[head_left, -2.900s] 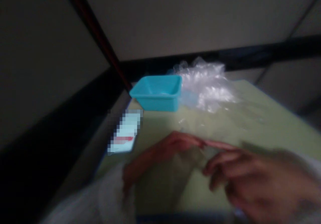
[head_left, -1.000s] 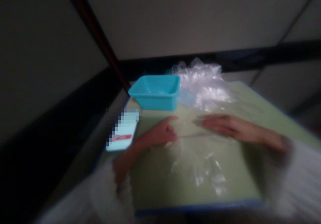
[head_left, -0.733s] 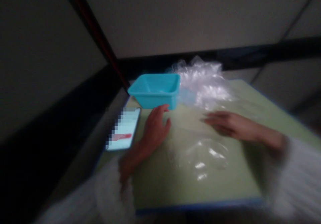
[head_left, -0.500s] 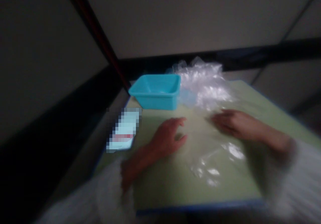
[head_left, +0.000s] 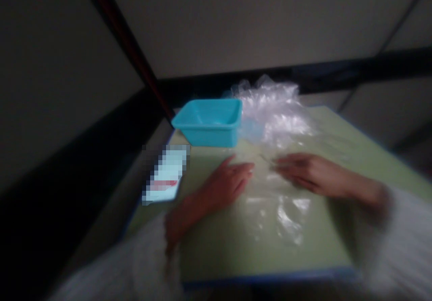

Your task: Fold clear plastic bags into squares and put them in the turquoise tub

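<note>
A clear plastic bag (head_left: 292, 220) lies flat on the green table between my hands, its glossy creases catching the light. My left hand (head_left: 226, 184) is closed at the bag's upper left side, thumb and fingers drawn together on the film. On the other side, my right hand (head_left: 307, 170) has its fingers pressed together over the bag's upper right part. Blur hides the exact fingertip contact. Beyond both hands rests a crumpled heap of clear plastic bags (head_left: 276, 107).
A turquoise plastic basin (head_left: 212, 134) stands at the back left, beside the heap. A pixelated bright phone-like slab (head_left: 167, 172) lies along the left edge of the table (head_left: 216, 251). Walls rise behind the table.
My left fingers have closed from a wide-apart shape onto the bag. My right hand has moved slightly left, and the bag's near part has shifted and spread between the hands.
</note>
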The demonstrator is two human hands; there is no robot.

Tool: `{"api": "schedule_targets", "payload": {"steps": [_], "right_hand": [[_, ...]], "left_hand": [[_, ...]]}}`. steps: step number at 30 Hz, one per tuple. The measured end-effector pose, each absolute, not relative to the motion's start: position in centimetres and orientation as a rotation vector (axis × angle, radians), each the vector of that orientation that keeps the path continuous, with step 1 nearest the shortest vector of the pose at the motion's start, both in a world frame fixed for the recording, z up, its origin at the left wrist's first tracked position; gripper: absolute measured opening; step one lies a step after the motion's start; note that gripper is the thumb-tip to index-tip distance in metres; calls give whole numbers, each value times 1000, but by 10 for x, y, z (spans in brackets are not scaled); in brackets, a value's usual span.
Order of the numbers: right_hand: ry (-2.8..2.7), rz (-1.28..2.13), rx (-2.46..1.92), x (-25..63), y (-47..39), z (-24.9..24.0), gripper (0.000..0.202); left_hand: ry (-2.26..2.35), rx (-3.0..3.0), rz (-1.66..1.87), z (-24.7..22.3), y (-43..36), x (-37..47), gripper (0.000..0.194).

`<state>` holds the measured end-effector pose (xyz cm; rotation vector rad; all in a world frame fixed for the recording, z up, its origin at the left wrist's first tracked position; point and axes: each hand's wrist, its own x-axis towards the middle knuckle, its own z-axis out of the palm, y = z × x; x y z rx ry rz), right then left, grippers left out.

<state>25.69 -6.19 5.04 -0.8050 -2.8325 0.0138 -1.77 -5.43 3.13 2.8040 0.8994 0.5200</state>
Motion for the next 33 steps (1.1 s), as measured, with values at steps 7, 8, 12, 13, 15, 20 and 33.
{"api": "schedule_targets", "payload": {"steps": [7,8,12,13,15,20,33], "right_hand": [[-2832,50,-651,252,-70,53,32],[-2808,-6,-679,252,-69,52,33],[-2759,35,-767,252,-65,48,38],[-2765,98,-777,251,-65,46,42],[-2782,213,-794,249,-66,44,50],[-2792,388,-929,260,-71,44,61],[-2797,409,-1052,281,-65,39,54]], "left_hand": [[950,2733,485,32,-52,-20,34],[939,2711,486,31,-52,-20,36],[1111,2543,688,30,-48,-23,34],[1168,2497,722,30,-46,-24,31],[1246,2451,715,30,-44,-24,27],[1301,2505,551,33,-43,-25,24],[1394,2545,435,32,-39,-28,12]]}}
